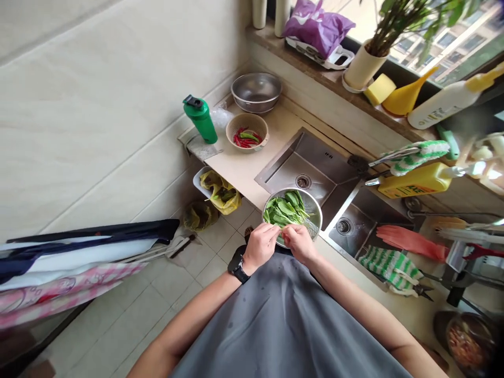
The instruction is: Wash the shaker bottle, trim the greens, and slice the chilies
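Note:
A metal colander (315, 223) of loose leafy greens (289, 207) stands at the near edge of the sink, close against the dark grey cloth over my front. Over its near rim my left hand (260, 247), with a black watch at the wrist, has its fingers pinched together. Almost touching it, my right hand (300, 242) is closed too, its thumb and forefinger pressed together. A thin bit of green stem seems to run between the fingertips, though the fingers hide most of it.
A double steel sink (283, 170) lies beyond the colander. Left of it are a basket (235, 123) with red and green chillies, a steel bowl (255, 90) and a green shaker bottle (205, 123). A yellow-lined bin (226, 197) hangs below the counter. Pink gloves (411, 242) lie right.

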Tool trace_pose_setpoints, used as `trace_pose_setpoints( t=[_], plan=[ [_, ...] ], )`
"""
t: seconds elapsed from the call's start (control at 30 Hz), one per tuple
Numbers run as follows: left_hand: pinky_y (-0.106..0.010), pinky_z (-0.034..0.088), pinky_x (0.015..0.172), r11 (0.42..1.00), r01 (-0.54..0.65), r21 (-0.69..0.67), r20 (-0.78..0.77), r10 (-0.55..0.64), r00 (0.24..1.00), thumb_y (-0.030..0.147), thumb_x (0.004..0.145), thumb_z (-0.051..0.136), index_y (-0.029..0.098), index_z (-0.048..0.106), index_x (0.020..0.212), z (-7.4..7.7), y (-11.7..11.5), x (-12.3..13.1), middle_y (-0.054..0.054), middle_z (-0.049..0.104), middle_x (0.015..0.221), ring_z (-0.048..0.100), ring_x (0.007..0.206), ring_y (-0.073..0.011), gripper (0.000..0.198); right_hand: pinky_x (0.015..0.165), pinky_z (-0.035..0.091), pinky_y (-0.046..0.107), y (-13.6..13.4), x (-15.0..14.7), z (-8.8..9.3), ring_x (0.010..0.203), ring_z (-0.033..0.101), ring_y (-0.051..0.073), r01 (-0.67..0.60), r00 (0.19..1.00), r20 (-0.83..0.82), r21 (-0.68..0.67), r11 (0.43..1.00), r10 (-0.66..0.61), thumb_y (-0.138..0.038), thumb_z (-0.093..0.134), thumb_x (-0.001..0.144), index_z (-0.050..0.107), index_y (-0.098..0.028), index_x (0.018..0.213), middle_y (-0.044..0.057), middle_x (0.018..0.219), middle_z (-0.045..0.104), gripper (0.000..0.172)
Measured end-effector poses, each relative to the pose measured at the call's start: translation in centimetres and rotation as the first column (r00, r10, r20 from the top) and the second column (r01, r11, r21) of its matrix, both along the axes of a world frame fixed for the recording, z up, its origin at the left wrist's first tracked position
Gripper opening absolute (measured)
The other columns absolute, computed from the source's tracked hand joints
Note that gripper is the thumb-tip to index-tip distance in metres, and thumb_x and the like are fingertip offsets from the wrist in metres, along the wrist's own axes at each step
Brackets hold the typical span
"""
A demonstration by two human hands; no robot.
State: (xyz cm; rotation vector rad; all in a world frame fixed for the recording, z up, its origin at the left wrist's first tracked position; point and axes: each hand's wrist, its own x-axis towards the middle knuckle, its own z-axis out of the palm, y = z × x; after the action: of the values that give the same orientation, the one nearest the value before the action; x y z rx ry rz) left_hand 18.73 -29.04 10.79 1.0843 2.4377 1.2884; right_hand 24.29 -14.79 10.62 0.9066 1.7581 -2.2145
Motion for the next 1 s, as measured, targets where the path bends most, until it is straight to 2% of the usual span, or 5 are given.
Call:
trace_pose_setpoints(
  t=[0.17, 0.33, 0.47, 0.6, 1.0],
  plan=[
    [-0.035, 0.053, 0.078, 0.954, -0.289, 0.081, 0.129, 0.277, 0.952, 0.028, 0.105, 0.045, 0.022, 0.071, 0.095, -0.4, -3.4, -0.9, -0.008, 0.069, 0.087, 0.064, 0.083, -0.0207, 0.028, 0.043, 0.023, 0.022, -3.9, -3.5, -0.8, 0.047, 0.026, 0.008, 0.007, 0.999, 0.043, -0.224, 0.975, 0.003, -0.041, 0.061, 0.075, 0.043, -0.023, 0.058, -0.006, 0.055, 0.038, 0.030],
    [-0.028, 0.055, 0.075, 0.805, -0.584, 0.104, 0.353, 0.519, 0.778, 0.035, 0.103, 0.051, 0.020, 0.072, 0.099, -2.0, -8.9, -2.5, -0.007, 0.071, 0.092, 0.068, 0.083, -0.0172, 0.026, 0.054, 0.041, 0.023, -7.0, -11.0, -4.5, 0.057, 0.050, 0.012, -0.171, 0.976, -0.091, 0.230, 0.958, 0.196, -0.051, 0.062, 0.083, 0.066, -0.019, 0.074, 0.000, 0.065, 0.060, 0.034],
    [-0.027, 0.057, 0.078, 0.755, -0.650, 0.087, 0.433, 0.559, 0.708, 0.039, 0.101, 0.055, 0.018, 0.073, 0.100, -3.6, -13.4, -3.0, -0.009, 0.073, 0.101, 0.071, 0.089, -0.0177, 0.027, 0.073, 0.050, 0.024, -10.7, -18.5, -9.0, 0.076, 0.067, 0.017, -0.472, 0.840, 0.132, 0.657, 0.588, 0.527, -0.036, 0.061, 0.089, 0.077, -0.017, 0.093, 0.002, 0.079, 0.074, 0.025],
    [-0.028, 0.056, 0.081, 0.718, -0.695, 0.043, 0.435, 0.613, 0.660, 0.042, 0.100, 0.055, 0.019, 0.074, 0.099, -4.2, -17.0, -2.7, -0.009, 0.074, 0.099, 0.071, 0.089, -0.0189, 0.031, 0.087, 0.051, 0.026, -14.0, -23.8, -12.3, 0.097, 0.071, 0.021, -0.658, 0.665, 0.433, 0.726, 0.202, 0.609, -0.021, 0.059, 0.092, 0.075, -0.014, 0.107, 0.011, 0.103, 0.077, 0.023],
    [-0.033, 0.060, 0.081, 0.563, -0.808, -0.172, 0.524, 0.747, 0.409, 0.060, 0.094, 0.056, 0.018, 0.078, 0.100, -7.3, -25.1, 0.9, -0.013, 0.077, 0.099, 0.074, 0.089, -0.0240, 0.047, 0.085, 0.050, 0.028, -23.9, -27.7, -19.3, 0.111, 0.060, 0.023, -0.576, 0.527, 0.415, 0.816, -0.047, 0.742, -0.023, 0.057, 0.095, 0.070, -0.021, 0.114, 0.012, 0.126, 0.061, 0.023]
  ],
)
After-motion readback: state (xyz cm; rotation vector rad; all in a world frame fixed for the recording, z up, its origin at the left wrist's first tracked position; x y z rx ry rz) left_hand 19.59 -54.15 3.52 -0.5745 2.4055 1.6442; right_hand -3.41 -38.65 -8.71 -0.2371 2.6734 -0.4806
